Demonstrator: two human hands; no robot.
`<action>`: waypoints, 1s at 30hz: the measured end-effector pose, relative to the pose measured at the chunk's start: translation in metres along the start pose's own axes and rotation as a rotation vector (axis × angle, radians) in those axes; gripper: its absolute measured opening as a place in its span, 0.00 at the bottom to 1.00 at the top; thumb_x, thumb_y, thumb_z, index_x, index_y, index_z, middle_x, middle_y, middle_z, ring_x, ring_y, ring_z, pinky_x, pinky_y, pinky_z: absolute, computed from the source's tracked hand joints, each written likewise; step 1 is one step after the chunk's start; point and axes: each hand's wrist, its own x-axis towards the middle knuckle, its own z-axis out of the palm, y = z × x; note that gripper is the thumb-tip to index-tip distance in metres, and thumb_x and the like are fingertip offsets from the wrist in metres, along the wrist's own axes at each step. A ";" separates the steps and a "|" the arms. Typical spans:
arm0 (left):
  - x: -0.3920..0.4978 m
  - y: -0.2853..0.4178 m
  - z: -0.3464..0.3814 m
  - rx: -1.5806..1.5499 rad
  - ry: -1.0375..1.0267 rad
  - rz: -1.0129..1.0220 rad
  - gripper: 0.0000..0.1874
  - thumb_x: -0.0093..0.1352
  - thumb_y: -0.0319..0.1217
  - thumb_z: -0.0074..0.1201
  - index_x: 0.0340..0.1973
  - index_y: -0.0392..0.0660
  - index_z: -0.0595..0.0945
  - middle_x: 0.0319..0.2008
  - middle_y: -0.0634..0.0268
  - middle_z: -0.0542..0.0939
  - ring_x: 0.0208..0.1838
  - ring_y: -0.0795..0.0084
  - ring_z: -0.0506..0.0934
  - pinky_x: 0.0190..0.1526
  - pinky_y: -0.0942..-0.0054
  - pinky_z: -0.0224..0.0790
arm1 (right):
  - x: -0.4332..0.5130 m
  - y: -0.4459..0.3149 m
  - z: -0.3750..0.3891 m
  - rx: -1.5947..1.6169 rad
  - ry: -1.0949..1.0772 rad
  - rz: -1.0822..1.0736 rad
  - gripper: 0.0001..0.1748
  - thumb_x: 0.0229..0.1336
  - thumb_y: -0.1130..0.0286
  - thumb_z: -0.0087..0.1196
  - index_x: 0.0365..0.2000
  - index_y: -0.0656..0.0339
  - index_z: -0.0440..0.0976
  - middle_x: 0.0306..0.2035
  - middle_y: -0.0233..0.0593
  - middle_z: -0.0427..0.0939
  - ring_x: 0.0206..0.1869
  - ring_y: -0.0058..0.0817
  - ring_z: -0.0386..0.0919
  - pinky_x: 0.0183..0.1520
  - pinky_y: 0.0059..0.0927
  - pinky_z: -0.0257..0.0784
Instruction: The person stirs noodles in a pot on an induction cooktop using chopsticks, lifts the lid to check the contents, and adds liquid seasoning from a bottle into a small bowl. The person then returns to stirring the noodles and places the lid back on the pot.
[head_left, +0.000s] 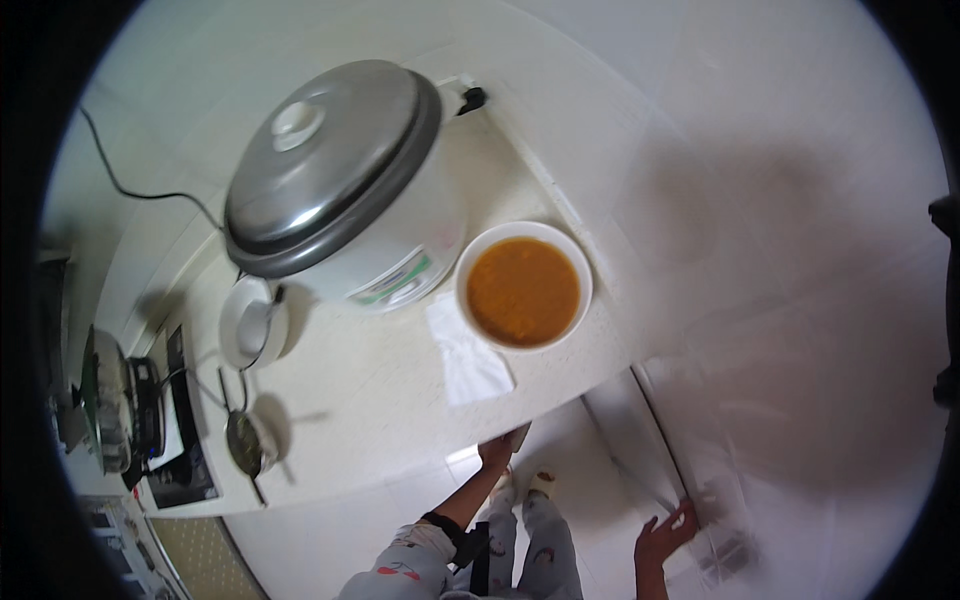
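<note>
My left hand (496, 452) reaches under the front edge of the kitchen counter (360, 420). A small pale edge shows beside its fingers, which the counter partly hides, so I cannot tell whether they grip it. To the right and lower, my right hand (664, 534) touches the edge of a pale upright panel (637, 427), thumb apart from the fingers. Above my left hand, a white bowl (587, 289) of orange-brown soup (523, 291) stands on the counter. A folded white cloth or tissue (472, 367) lies partly beneath it.
Behind the bowl stands a large rice cooker (337, 165) with a metal lid. Farther left are a white bowl (232, 322) holding a utensil, a small strainer (244, 442) and a glass-lidded pan (109, 405) on a cooker. A tiled wall (787, 300) rises at the right.
</note>
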 end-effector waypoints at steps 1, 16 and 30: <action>-0.029 0.008 -0.030 -0.058 -0.071 0.005 0.18 0.64 0.39 0.55 0.45 0.44 0.82 0.38 0.53 0.81 0.45 0.51 0.76 0.52 0.60 0.65 | 0.003 -0.005 -0.014 0.069 -0.060 0.033 0.50 0.42 0.79 0.60 0.66 0.72 0.48 0.62 0.59 0.58 0.64 0.53 0.55 0.65 0.52 0.48; -0.301 0.099 -0.355 0.204 0.132 0.421 0.11 0.59 0.31 0.59 0.36 0.42 0.81 0.31 0.60 0.79 0.37 0.60 0.72 0.39 0.61 0.64 | -0.019 -0.267 -0.247 0.439 -0.532 -0.797 0.28 0.58 0.46 0.54 0.33 0.68 0.71 0.28 0.54 0.80 0.31 0.51 0.80 0.33 0.47 0.75; -0.359 0.020 -0.425 0.161 0.288 0.285 0.13 0.59 0.30 0.60 0.39 0.42 0.81 0.31 0.61 0.79 0.36 0.58 0.71 0.40 0.60 0.63 | -0.080 -0.350 -0.274 0.522 -0.501 -1.390 0.20 0.55 0.57 0.57 0.36 0.65 0.72 0.32 0.48 0.76 0.31 0.50 0.78 0.34 0.48 0.75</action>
